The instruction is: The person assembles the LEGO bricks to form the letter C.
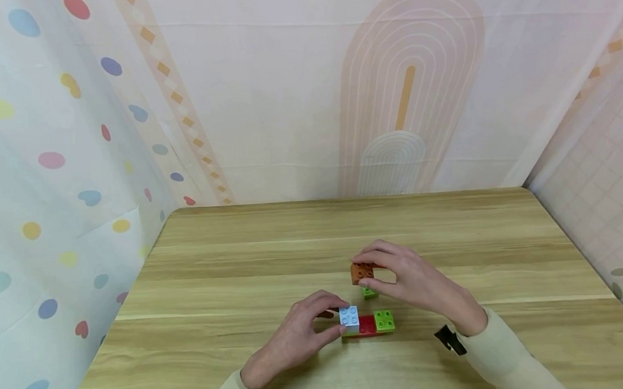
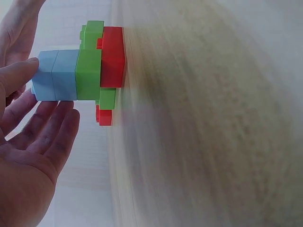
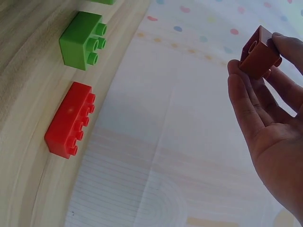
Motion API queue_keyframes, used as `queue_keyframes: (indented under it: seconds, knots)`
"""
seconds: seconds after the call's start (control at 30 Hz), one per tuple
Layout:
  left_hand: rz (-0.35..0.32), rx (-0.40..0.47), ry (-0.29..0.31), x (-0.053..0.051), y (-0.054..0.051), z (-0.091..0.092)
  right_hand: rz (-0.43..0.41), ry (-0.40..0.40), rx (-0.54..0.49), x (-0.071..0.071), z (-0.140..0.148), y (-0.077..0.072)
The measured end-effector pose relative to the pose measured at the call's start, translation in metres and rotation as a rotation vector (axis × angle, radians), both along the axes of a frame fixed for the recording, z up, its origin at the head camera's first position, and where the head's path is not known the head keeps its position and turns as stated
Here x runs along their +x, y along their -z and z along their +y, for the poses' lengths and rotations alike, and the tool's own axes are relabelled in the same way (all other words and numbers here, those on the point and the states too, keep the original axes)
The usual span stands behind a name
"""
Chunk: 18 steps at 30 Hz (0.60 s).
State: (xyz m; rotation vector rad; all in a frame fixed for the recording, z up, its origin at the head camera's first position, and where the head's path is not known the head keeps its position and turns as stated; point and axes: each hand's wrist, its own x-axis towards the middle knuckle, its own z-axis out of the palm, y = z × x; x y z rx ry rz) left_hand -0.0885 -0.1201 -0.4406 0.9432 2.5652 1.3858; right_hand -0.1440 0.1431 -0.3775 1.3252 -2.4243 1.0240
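My left hand (image 1: 302, 333) pinches the upper of two stacked light blue bricks (image 2: 65, 75) between thumb and fingers. Beneath them come a green brick (image 2: 88, 74) and a red base brick (image 2: 112, 56) on the table. At the base's right end stands another green brick (image 1: 384, 321), with red studs between. Raised above the table, a brown brick (image 1: 362, 272) is held by my right hand (image 1: 411, 274), its hollow underside partly visible in the right wrist view (image 3: 260, 53). A loose green brick (image 3: 80, 40) lies below it, near a loose red brick (image 3: 70, 120).
The wood-grain table (image 1: 231, 279) extends around the bricks. A pale patterned curtain (image 1: 266, 103) hangs along its back edge, and a dotted one (image 1: 57, 229) lines the left side. Another patterned cloth (image 1: 604, 193) borders the right.
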Motion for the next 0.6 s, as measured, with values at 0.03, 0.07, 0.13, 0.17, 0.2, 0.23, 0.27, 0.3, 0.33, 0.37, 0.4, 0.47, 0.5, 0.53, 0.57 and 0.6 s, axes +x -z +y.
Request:
queue_keyframes:
  seconds: [0.03,0.07,0.13,0.17,0.2,0.23,0.27,0.3,0.33,0.37,0.4,0.47,0.5,0.53,0.57,0.6]
  knots:
    - [0.000,0.001,0.001,0.0001,0.0002,0.0000,0.007,-0.001,-0.005,0.0006,0.0001,0.0000]
    - [0.003,0.002,0.002,0.0002,0.0003,0.0000,0.012,-0.001,-0.008,0.0013,0.0003,0.0000]
    - [0.001,0.003,0.001,0.0002,0.0005,0.0001,0.024,-0.002,-0.012,0.0026,0.0005,0.0002]
    - [-0.001,0.002,-0.002,0.0002,0.0006,0.0000,0.028,-0.003,-0.013,0.0032,0.0007,0.0002]
    - [-0.003,0.000,-0.006,0.0002,0.0008,0.0000,0.032,-0.004,-0.015,0.0038,0.0008,0.0002]
    - [-0.004,0.000,-0.009,0.0003,0.0009,0.0001,0.037,-0.007,-0.018,0.0044,0.0008,0.0000]
    - [-0.008,0.000,-0.014,0.0002,0.0008,0.0000,0.041,-0.009,-0.020,0.0050,0.0008,0.0002]
    - [-0.016,-0.001,-0.019,0.0001,0.0009,0.0000,0.050,-0.011,-0.022,0.0054,0.0007,0.0002]
    - [-0.019,-0.002,-0.024,0.0000,0.0011,0.0000,0.054,-0.015,-0.025,0.0057,0.0006,0.0003]
    - [-0.021,0.000,-0.026,-0.0001,0.0012,0.0000,0.063,-0.017,-0.027,0.0061,0.0005,0.0005]
    - [-0.024,0.001,-0.029,-0.0002,0.0013,0.0000,0.069,-0.021,-0.031,0.0064,0.0004,0.0006]
    - [-0.028,0.001,-0.033,-0.0004,0.0014,0.0000,0.086,-0.032,-0.037,0.0070,0.0000,0.0010]
    - [-0.030,-0.001,-0.036,-0.0005,0.0014,0.0000,0.090,-0.034,-0.037,0.0075,-0.0002,0.0011]
    - [-0.032,-0.002,-0.037,-0.0006,0.0014,-0.0001,0.093,-0.037,-0.037,0.0080,-0.0003,0.0012]
    - [-0.037,-0.002,-0.038,-0.0006,0.0014,-0.0002,0.095,-0.041,-0.037,0.0086,-0.0004,0.0013]
    - [-0.042,-0.004,-0.040,-0.0006,0.0014,-0.0003,0.089,-0.046,-0.035,0.0093,-0.0007,0.0010]
